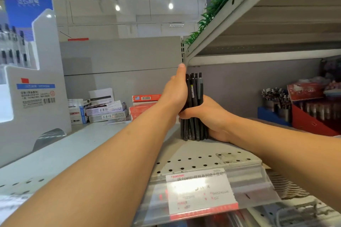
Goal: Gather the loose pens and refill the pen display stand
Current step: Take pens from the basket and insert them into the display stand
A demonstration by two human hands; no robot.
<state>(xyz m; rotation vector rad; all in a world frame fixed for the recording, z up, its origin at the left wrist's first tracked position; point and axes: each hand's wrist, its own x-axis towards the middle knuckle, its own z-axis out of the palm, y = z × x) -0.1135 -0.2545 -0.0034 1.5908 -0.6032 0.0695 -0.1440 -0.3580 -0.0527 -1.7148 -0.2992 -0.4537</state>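
Bundle of dark pens [193,108] upright on the perforated shelf [203,155], tips down, left hand [177,92] and right hand [212,118] both wrapped round it (light, stiff, slippery; likely best gripped mid-barrel)

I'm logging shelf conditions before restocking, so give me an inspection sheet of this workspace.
Surface: perforated grey shelf with a price label on its front rail.
Job's things: bundle of dark pens held upright, tips on the shelf; white pen display stand at left, some pens in its upper tier.
Clutter: stacked small boxes and red boxes at the back; red display tray with pens at right.
Grippers: left hand and right hand both grip the bundle.
Cables: nothing seen.
Surroundings: upper shelf with fake greenery; ceiling lights.
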